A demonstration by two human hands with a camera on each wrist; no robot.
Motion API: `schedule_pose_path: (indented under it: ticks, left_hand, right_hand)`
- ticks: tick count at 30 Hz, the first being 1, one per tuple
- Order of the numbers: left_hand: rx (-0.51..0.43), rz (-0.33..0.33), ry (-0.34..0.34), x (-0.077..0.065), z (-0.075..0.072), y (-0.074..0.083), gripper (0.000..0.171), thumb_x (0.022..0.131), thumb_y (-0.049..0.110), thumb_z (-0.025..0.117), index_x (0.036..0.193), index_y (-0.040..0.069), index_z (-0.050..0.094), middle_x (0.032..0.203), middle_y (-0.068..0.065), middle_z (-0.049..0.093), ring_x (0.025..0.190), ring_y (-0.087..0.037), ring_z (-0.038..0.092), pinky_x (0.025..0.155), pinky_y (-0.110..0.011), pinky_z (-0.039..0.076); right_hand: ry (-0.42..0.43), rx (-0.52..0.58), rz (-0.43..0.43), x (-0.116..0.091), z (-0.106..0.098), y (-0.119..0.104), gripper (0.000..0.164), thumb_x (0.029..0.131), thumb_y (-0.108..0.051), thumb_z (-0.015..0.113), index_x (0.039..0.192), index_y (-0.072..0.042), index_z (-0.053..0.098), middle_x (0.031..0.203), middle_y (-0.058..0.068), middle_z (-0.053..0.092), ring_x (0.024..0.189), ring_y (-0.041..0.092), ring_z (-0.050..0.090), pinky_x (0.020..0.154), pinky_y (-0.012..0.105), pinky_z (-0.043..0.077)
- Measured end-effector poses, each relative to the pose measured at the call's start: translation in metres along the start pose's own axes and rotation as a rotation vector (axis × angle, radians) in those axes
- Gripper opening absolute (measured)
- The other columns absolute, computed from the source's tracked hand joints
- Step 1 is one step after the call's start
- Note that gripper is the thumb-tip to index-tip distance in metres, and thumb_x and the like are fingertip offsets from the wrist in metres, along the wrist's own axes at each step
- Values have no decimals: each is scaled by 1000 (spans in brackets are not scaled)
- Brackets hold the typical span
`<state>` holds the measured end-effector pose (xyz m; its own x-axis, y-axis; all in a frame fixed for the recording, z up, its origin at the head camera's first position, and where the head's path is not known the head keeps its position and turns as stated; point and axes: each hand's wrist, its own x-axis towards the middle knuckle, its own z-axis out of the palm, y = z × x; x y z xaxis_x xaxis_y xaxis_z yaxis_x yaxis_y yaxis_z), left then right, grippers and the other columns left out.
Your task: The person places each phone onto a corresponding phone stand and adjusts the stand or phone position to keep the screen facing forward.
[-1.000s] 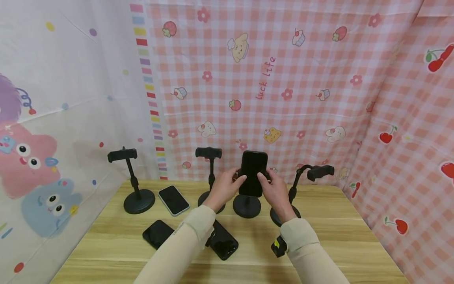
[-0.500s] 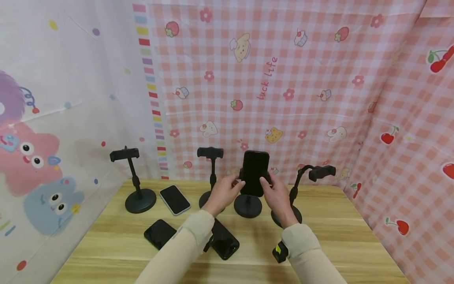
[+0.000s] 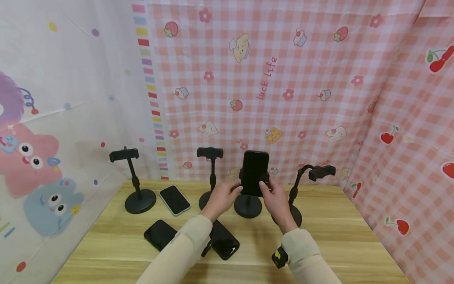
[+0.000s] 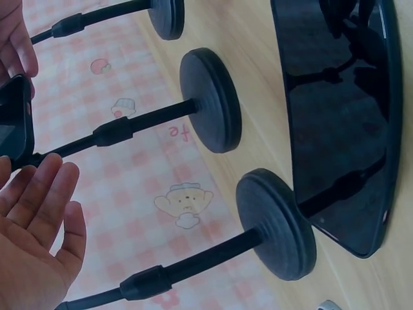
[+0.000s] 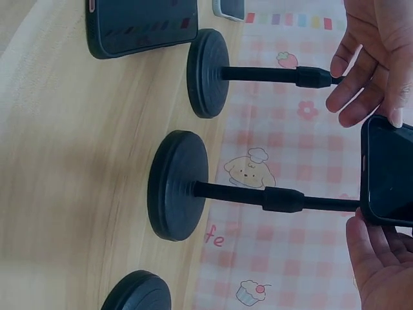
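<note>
A black smartphone point(image 3: 254, 169) stands upright in the clamp of a black phone stand point(image 3: 248, 206). My right hand point(image 3: 276, 199) holds its lower right side, thumb on the front and fingers behind. At the left edge, my left hand point(image 3: 224, 197) touches the phone with its thumb tip; in the right wrist view its other fingers point(image 5: 362, 90) lie loosely extended beside the phone point(image 5: 390, 174). The left wrist view shows the phone point(image 4: 16, 123) between both hands. The clamp is mostly hidden behind the phone and hands.
Phone stands with bare clamps are at far left point(image 3: 140, 201), left of centre point(image 3: 210, 153) and right point(image 3: 320, 172). On the wooden table point(image 3: 337, 236) lie a light-edged phone point(image 3: 175, 200) and two black phones, one left point(image 3: 159, 234), one under my left forearm point(image 3: 225, 240). Patterned cloth hangs behind.
My left hand has slid slightly down and away from the phone's left edge; its thumb no longer overlaps the screen. My right thumb has shifted a little lower. The phone stays in place.
</note>
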<state>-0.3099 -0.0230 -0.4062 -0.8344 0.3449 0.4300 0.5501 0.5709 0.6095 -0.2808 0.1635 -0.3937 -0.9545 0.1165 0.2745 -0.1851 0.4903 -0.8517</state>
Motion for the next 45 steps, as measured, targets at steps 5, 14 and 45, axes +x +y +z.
schedule_pose_path:
  ticks: [5,14,45]
  left_hand:
    - [26,5,-14,-4,1,-2,21,98,22,54,98,9,70,85,-7,70,71,-17,60,64,-37,51]
    - [19,17,-8,-9,6,-4,22,97,19,56,80,9,66,60,0,52,54,-12,44,52,-25,36]
    - [36,-9,-55,-27,6,-25,25,96,22,57,113,9,72,107,-9,74,93,-18,66,82,-43,56]
  right_hand:
    - [-4,15,9,-5,3,2,38,99,-35,50,126,-9,58,115,20,66,97,29,62,84,51,53]
    - [-23,27,16,-15,5,7,45,99,-29,51,135,-1,51,129,23,59,112,32,57,94,55,47]
    - [-59,-73,67,-46,17,35,50,96,-27,57,136,2,50,123,22,63,109,34,59,89,54,51]
